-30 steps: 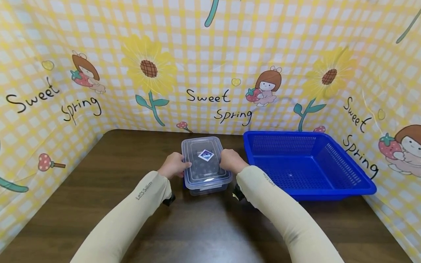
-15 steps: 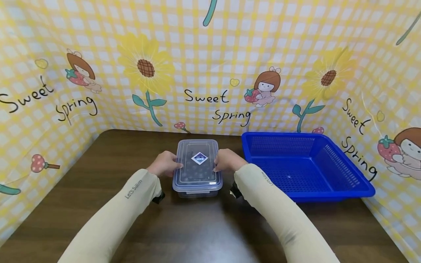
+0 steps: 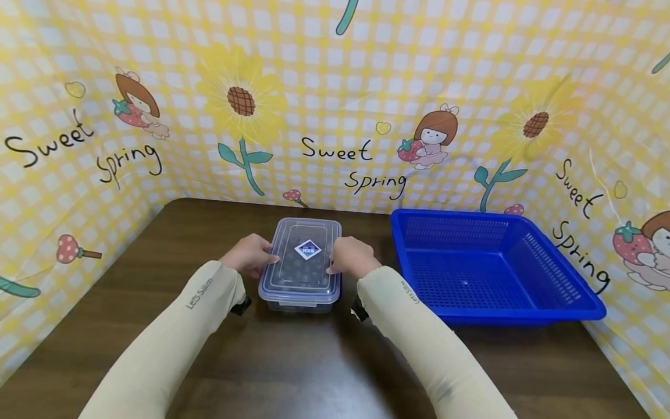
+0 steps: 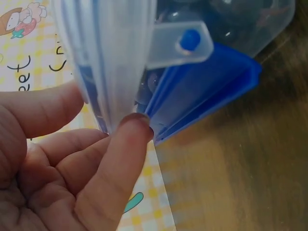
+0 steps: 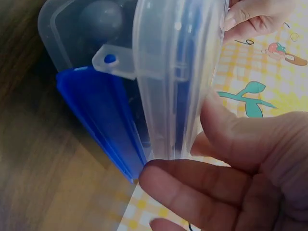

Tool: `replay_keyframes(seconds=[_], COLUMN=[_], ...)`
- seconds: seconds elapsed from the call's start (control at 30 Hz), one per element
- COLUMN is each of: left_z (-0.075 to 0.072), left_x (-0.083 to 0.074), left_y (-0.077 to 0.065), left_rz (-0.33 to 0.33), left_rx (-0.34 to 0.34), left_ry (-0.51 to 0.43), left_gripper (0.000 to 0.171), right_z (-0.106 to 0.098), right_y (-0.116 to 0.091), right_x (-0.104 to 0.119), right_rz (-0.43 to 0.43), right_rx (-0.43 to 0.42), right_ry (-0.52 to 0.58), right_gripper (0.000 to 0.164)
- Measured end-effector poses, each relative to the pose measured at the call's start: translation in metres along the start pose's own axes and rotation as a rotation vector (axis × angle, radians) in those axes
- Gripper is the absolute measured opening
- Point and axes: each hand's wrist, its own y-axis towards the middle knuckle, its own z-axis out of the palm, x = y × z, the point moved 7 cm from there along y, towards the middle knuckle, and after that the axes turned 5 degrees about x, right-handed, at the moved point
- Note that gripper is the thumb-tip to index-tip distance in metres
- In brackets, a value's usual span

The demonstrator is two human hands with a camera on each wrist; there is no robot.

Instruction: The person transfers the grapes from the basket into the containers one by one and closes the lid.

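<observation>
A clear plastic food storage box [image 3: 285, 273] with a lid and a diamond-shaped sticker [image 3: 307, 249] is on the brown table in the head view. Several round balls [image 5: 102, 19] show through its wall. My left hand [image 3: 251, 255] holds its left rim, thumb on the lid side and fingers below. On the opposite side my right hand [image 3: 353, 256] holds the rim likewise. Both wrist views show a blue side clip, the left clip [image 4: 211, 91] and the right clip [image 5: 101, 113], swung out from the wall near my fingertips. The box's far side is hidden.
A large blue plastic basket [image 3: 499, 314] with slotted walls stands to the right of the box. The wooden table [image 3: 293, 372] reaches back to a yellow checked cloth [image 3: 335, 87] hanging around it at the back and sides.
The box has moved to the left across the table, with both hands staying at its rims. The basket has stayed in place; the head view has shifted slightly.
</observation>
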Motion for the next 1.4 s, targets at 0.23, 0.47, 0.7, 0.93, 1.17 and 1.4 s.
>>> replay_keyframes(seconds=[0.23,0.47,0.7,0.93,1.17,1.4], left_z=[0.003,0.001,0.001,0.002,0.002,0.002], left_x=[-0.005,-0.004,-0.004,-0.003,-0.003,-0.003], left_y=[0.001,0.000,0.001,0.001,0.002,0.001], left_rz=[0.002,-0.019,-0.009,-0.001,-0.002,-0.009], left_rx=[0.013,0.019,0.030,0.028,0.027,0.028], left_ry=[0.004,0.023,0.005,0.002,-0.021,-0.038], left_gripper=[0.028,0.034,0.036,0.037,0.033,0.033], right_z=[0.007,0.027,0.062,0.081,0.085,0.084], right_y=[-0.005,-0.003,0.009,0.014,0.016,0.016], right_x=[-0.015,-0.025,-0.043,-0.048,-0.053,-0.053], right_rz=[0.082,-0.031,0.080,0.110,0.109,0.121], right_rx=[-0.118,-0.202,-0.008,0.115,0.128,0.124], right_ry=[0.221,0.638,1.323,1.464,1.489,1.480], right_gripper=[0.033,0.047,0.094,0.087,0.072,0.063])
